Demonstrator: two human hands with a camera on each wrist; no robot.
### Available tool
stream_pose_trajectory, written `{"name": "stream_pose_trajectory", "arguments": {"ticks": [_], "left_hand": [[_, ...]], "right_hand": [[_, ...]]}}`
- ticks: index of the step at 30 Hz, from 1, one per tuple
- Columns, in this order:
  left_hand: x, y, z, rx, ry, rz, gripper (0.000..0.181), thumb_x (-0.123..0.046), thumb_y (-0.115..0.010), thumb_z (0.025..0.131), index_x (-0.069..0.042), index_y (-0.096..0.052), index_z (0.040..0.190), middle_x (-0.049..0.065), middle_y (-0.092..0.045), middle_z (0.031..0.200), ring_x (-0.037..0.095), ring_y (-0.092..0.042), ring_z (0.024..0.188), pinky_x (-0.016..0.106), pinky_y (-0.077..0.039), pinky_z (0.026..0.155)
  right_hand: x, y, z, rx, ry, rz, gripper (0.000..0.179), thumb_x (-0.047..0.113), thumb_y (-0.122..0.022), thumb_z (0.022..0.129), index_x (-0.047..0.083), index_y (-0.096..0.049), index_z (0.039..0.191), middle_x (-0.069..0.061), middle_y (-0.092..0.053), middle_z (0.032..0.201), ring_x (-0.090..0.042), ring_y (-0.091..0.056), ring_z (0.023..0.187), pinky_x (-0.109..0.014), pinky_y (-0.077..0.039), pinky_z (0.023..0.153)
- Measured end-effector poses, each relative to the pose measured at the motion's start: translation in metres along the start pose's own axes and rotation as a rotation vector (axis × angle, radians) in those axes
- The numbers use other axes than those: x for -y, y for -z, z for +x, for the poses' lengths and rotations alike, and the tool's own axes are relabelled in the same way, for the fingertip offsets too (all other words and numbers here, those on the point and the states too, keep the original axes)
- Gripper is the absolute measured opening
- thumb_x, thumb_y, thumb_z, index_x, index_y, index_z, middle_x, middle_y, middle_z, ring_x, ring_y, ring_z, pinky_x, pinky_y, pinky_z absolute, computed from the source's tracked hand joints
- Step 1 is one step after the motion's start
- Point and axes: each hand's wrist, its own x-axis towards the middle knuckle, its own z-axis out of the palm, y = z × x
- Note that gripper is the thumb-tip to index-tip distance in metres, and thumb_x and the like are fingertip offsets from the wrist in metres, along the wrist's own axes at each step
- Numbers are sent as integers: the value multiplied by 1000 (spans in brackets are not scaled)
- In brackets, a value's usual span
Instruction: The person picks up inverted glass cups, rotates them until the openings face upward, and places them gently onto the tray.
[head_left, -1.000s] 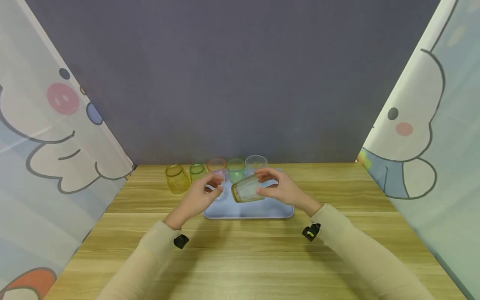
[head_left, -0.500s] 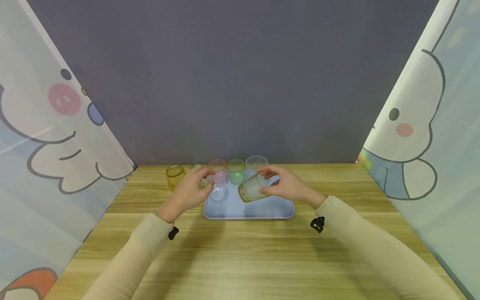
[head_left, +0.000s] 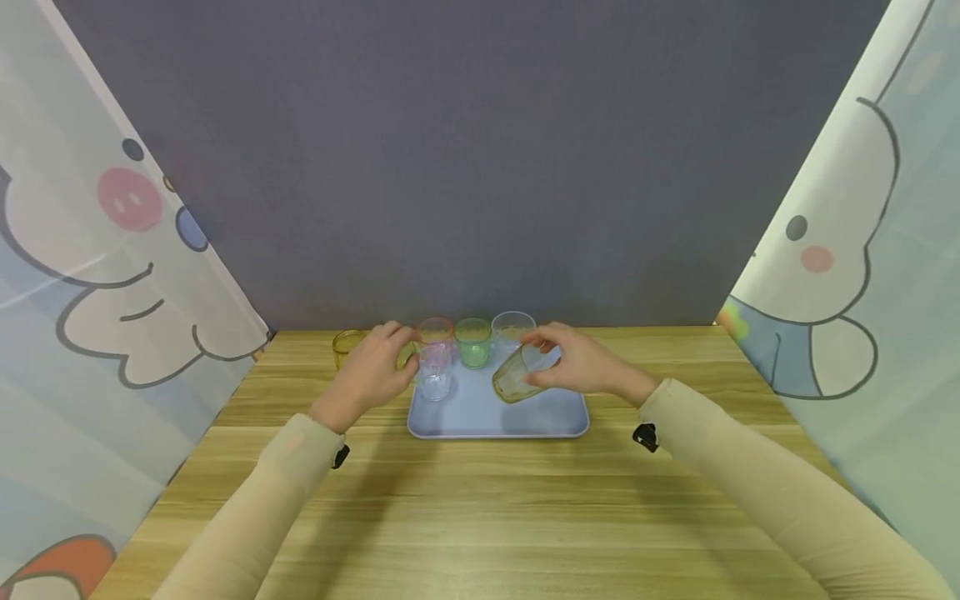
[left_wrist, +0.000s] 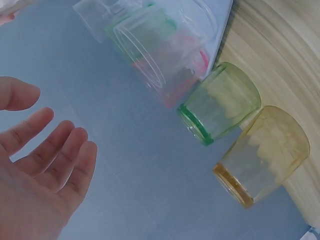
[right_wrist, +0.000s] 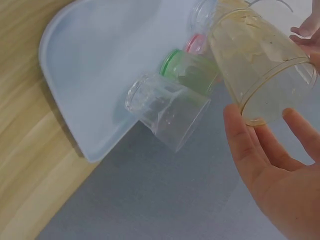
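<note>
My right hand [head_left: 581,362] pinches a pale yellow drinking glass [head_left: 517,375] near its rim, thumb and fingers on opposite sides. The glass is tilted over the pale blue tray [head_left: 498,423], its base pointing down and left. My left hand [head_left: 367,371] hovers at the tray's left end with fingers loosely bent and nothing between them. Beside it on the table stand a green glass [left_wrist: 220,105] and an amber glass [left_wrist: 262,155]; in the head view the hand covers most of both.
On the tray stand a clear glass [head_left: 435,385] at the front left, a pink glass [head_left: 433,332] behind it, a light green glass [head_left: 473,343] and another clear glass [head_left: 513,327] along the back. A grey panel [head_left: 480,167] rises behind the wooden table [head_left: 480,517].
My right hand has moved a little right with the yellow glass, tipping its base further down. My left hand has drawn left from the front clear glass toward the green one.
</note>
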Motion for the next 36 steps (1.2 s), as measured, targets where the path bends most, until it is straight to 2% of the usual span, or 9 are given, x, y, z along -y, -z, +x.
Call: {"name": "stream_pose_trajectory", "arguments": {"ticks": [8,18,25,32,36], "left_hand": [[5,-2,8,8,-6,45,22,-12,-63,93,-3,-69,112,14,-67,111,35,-62,101,48,-52,87],[14,-3,18,88,51,85,27,-15,-63,92,-2,-67,116,18,-64,115,40,-60,103,52,-52,85],[26,-5,23,121,82,83,33,-15,-60,94,-2,-65,124,19,-63,121,41,-59,111,55,-50,92],[36,-11,24,112,51,121,31,-14,-60,95,-1,-67,122,18,-65,117,39,-60,107,52,-51,91],[40,-15,25,112,63,132,30,-13,-60,95,-1,-67,122,17,-64,116,38,-59,106,51,-52,89]], "right_hand": [[1,4,2,23,-21,-108,58,33,-77,83,12,-64,135,-4,-62,124,-26,-58,112,-47,-49,93],[5,7,4,49,-38,-188,58,32,-76,83,10,-63,135,-7,-61,125,-27,-57,111,-49,-49,94],[2,7,5,55,-29,-230,59,31,-76,84,7,-61,137,-12,-60,129,-31,-56,116,-52,-49,96],[-1,7,8,46,-21,-258,59,30,-77,83,5,-62,135,-15,-61,127,-36,-55,120,-55,-47,99],[-4,7,10,47,-40,-277,61,31,-76,83,5,-62,136,-16,-59,128,-38,-54,121,-56,-47,99]]}}
